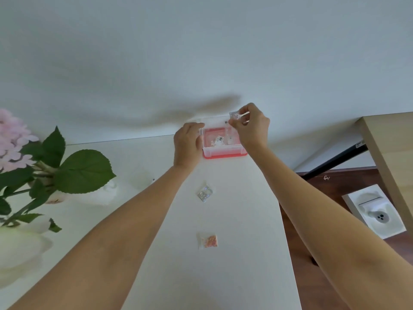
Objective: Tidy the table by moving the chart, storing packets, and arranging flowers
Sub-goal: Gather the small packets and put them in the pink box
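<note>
A small clear box with a pink base (223, 151) stands at the far edge of the white table (223, 276), against the wall. My left hand (186, 145) grips the box's left side. Above the box's right rim, my right hand (252, 126) pinches a small clear packet (235, 115). Several packets lie inside the box. Two more packets rest on the table nearer to me: a silvery one (204, 193) and an orange-pink one (209, 241). Pink flowers (11, 139) with large green leaves (82, 171) stand at the left, with white flowers (20, 249) below them.
The table's right edge runs down past my right arm, with dark wooden floor beyond. A white box holding a round white device (373, 212) lies on the floor. A light wooden table with a black leg (388, 148) stands at the right.
</note>
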